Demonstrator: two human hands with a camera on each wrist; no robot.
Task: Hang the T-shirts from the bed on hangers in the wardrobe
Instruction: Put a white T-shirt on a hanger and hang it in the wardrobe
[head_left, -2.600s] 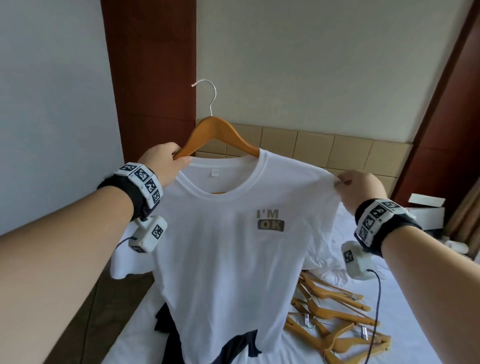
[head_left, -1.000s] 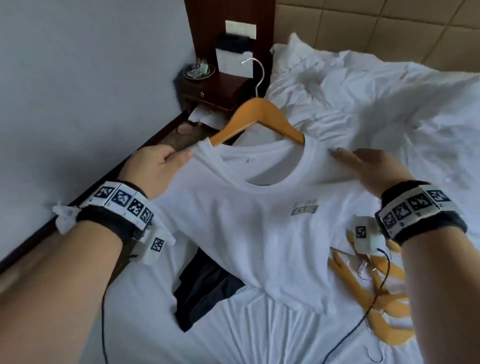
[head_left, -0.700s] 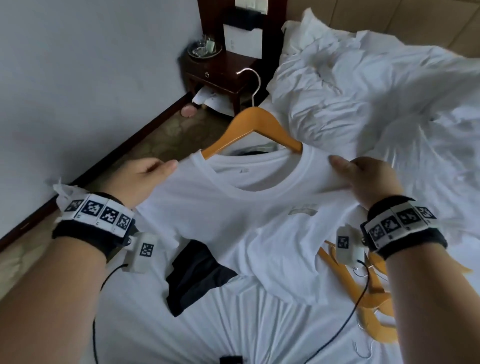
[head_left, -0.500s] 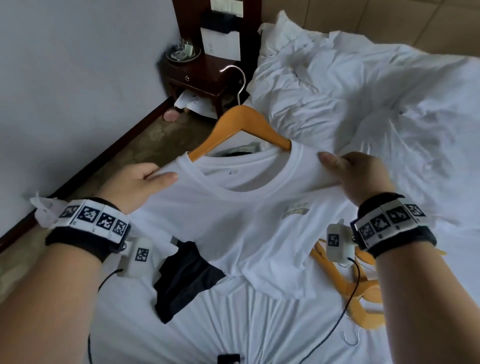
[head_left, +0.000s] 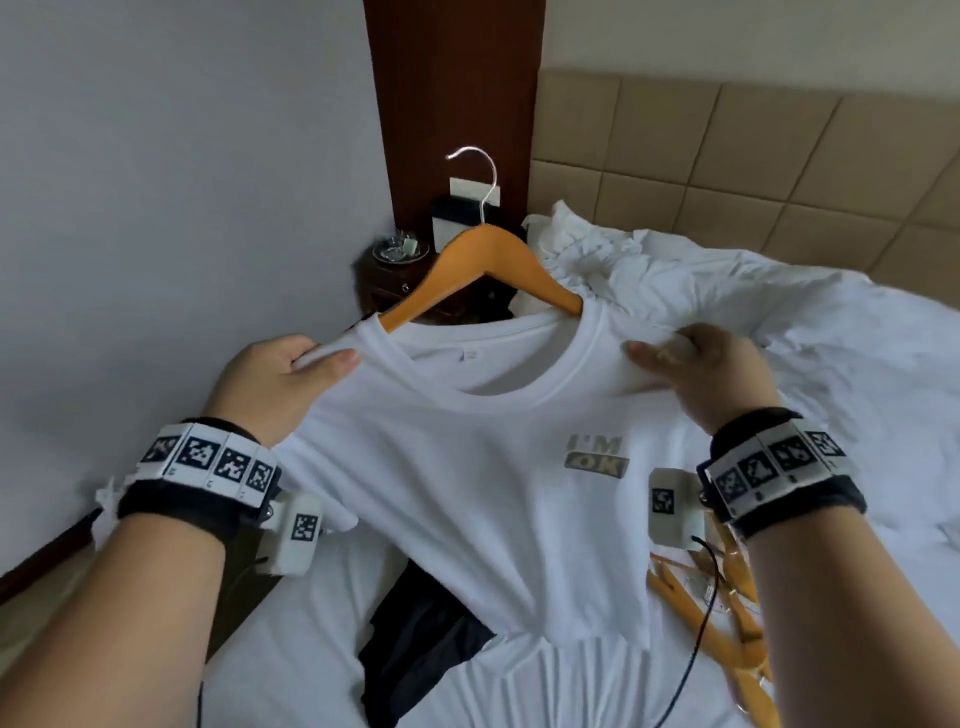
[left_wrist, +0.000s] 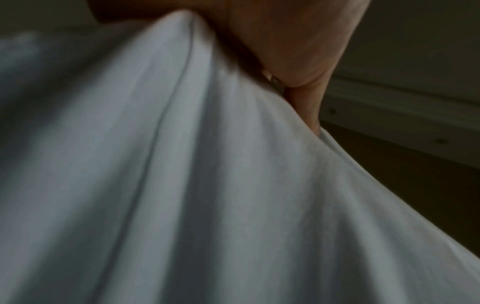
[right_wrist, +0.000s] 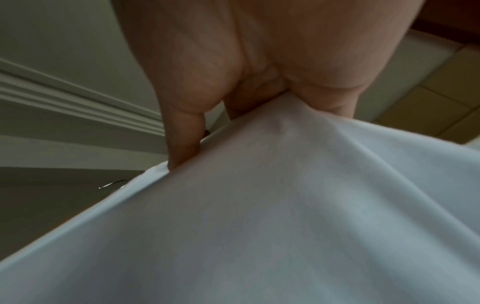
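1. Right, we hold a white T-shirt (head_left: 467, 499) up over the bed (head_left: 810, 395), already threaded onto a wooden hanger (head_left: 480, 273) whose metal hook (head_left: 475, 171) points upward.
2. Our left hand (head_left: 275, 384) grips the shirt's left shoulder, thumb laid over the fabric and fingers tucked behind it; the left wrist view shows that cloth (left_wrist: 207, 185) bunched in the palm (left_wrist: 285, 41).
3. Our right hand (head_left: 711, 374) pinches the right shoulder, fingers curled on the cloth; in the right wrist view the fabric (right_wrist: 285, 205) is gathered between thumb and fingers (right_wrist: 184, 135).
4. The chest print (head_left: 596, 456) reads "I'M OK", and the lower hem drapes down onto the sheet.
5. A dark garment (head_left: 421, 649) lies on the bed below the shirt, partly covered by it.
6. Spare wooden hangers (head_left: 727, 618) lie in a heap by our right wrist.
7. A nightstand (head_left: 395, 286) stands in the corner beyond the hanger.
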